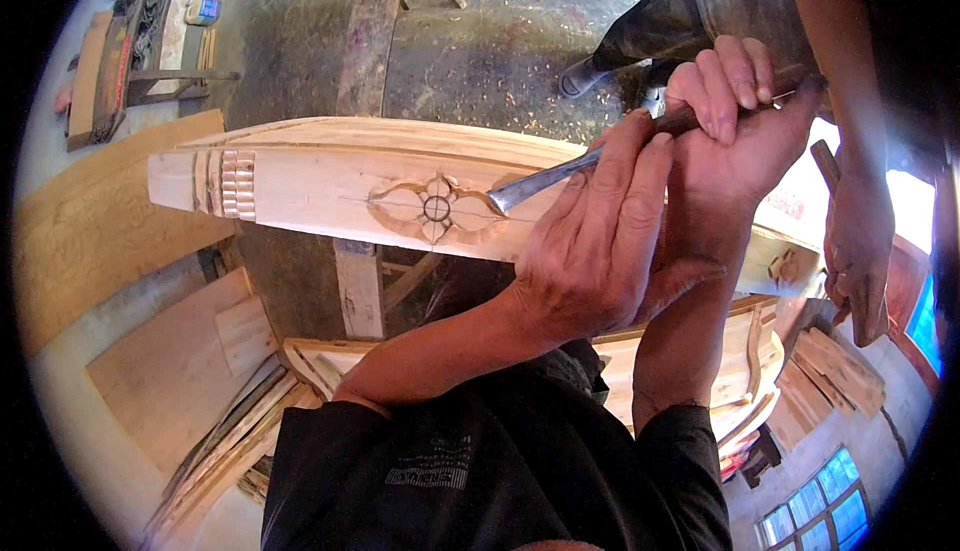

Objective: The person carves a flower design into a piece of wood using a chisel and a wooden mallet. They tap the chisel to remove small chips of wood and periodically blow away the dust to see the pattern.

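A pale wooden beam (300,191) crosses the view, with ridged grooves near its left end and a carved floral motif (437,207) in the middle. A metal chisel (535,182) rests its edge at the motif's right side, tilted up toward the upper right. My right hand (735,121) grips its dark handle at the upper right. My left hand (595,241) lies over the blade lower down, fingers together and pressed on it, thumb stretched toward my right wrist.
A co-worker's hand (855,241) holds a wooden piece at right, their leg (640,31) above. A cluttered rack (160,61) stands upper left. Plywood boards (160,371) lean at left. A trestle leg (358,291) is under the beam, curved wooden parts (750,351) behind my arms.
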